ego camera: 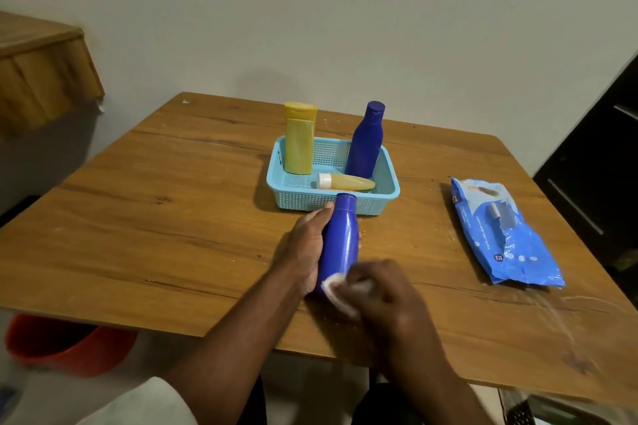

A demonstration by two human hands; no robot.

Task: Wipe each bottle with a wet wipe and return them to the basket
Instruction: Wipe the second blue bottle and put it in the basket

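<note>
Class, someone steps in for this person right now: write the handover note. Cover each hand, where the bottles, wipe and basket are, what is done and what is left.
Left hand: grips the blue bottle in front of the basket, cap pointing away from the person.
Right hand: holds the wipe against the bottle's lower end; it is blurred.
Basket: yellow bottle and second blue bottle upright, small bottle lying down.
Wipes pack lies to the right on the table.
Done: cannot tell which basket bottles are already wiped.
Left: finish this bottle, return it to the basket, wipe any that remain.
</note>
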